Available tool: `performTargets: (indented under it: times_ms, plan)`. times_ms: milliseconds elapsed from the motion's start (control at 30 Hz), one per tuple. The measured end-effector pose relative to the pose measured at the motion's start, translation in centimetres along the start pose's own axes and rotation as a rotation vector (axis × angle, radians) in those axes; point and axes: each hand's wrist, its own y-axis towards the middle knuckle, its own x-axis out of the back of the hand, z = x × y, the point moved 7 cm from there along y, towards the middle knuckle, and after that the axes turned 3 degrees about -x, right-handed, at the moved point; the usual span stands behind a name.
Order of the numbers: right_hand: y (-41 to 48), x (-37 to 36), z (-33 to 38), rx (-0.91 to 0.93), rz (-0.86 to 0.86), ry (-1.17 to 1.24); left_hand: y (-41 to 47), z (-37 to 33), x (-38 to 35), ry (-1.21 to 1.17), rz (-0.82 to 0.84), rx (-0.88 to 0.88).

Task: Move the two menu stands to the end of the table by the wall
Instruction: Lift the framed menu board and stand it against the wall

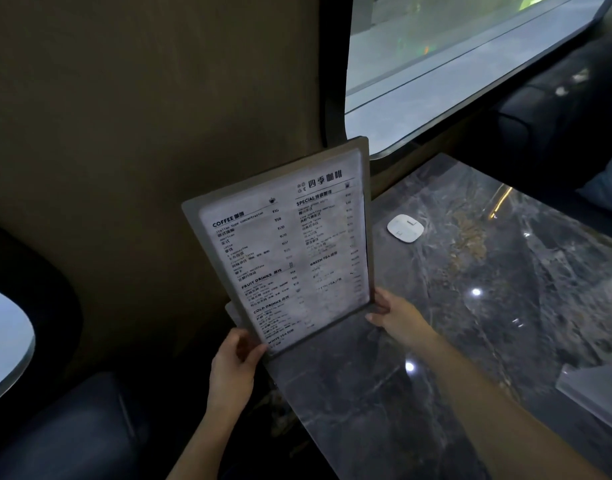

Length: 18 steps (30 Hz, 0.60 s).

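- Standing upright at the dark marble table's (453, 341) end beside the brown wall (142, 133), the menu stand (287, 251) faces the camera.
- Left hand (233, 362) grasps its lower left corner.
- Right hand (398, 315) grips its lower right corner.
- A small white square device (405, 227) lies on the table near the window (453, 64).

The scene is dim. Daylight enters through the window (453, 64) at one o'clock, the brightest area, washed out and pale. Small glare spots dot the polished table (471, 306) at four o'clock. The seat (72, 427) at seven o'clock sinks into near-black shadow. The menu stand (287, 251) looks soft, perhaps from motion blur. Straight lines bow toward the edges.
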Motion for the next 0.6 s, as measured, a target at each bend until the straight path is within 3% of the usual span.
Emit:
performTargets:
  times_ms: [100, 267, 367, 600]
  plan:
    - [0.5, -0.6, -0.4, -0.001, 0.068, -0.004, -0.1, -0.3, -1.0, -0.006, 0.067, -0.009]
    - [1.3, 0.0, -0.8, -0.010, -0.041, -0.037, -0.7, -0.1, -1.6, 0.041, 0.053, 0.009]
    - [1.4, -0.1, -0.8, 0.003, -0.079, -0.138, -0.7, -0.1, -1.7, 0.186, 0.050, -0.055]
    - [2.1, -0.2, 0.9, 0.041, -0.229, -0.719, -0.6, 0.4, -1.2, 0.363, 0.007, -0.180]
